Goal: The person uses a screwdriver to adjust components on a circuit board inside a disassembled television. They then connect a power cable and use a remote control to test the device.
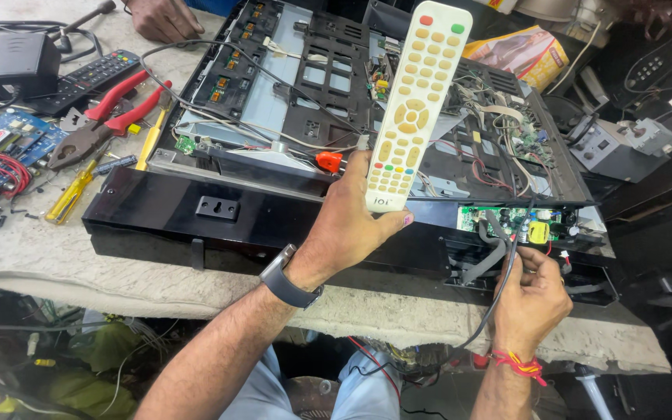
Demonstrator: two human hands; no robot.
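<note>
My left hand [351, 222] grips the lower end of a long cream remote control [410, 101] with orange, red and green buttons, held upright over an opened flat-screen television chassis [274, 85]. My right hand [534, 295] pinches a black cable [507, 272] at the chassis' lower right corner, just below a small green circuit board [507, 219] with a yellow component. A grey watch sits on my left wrist, and a red thread band circles my right wrist.
Red-handled pliers [103, 120], a yellow screwdriver [71, 194], a black remote [91, 76], a black adapter [21, 61] and blue circuit boards [1, 140] lie at left. Another person's hand [165, 17] rests at the top. A grey meter box [612, 148] stands at right.
</note>
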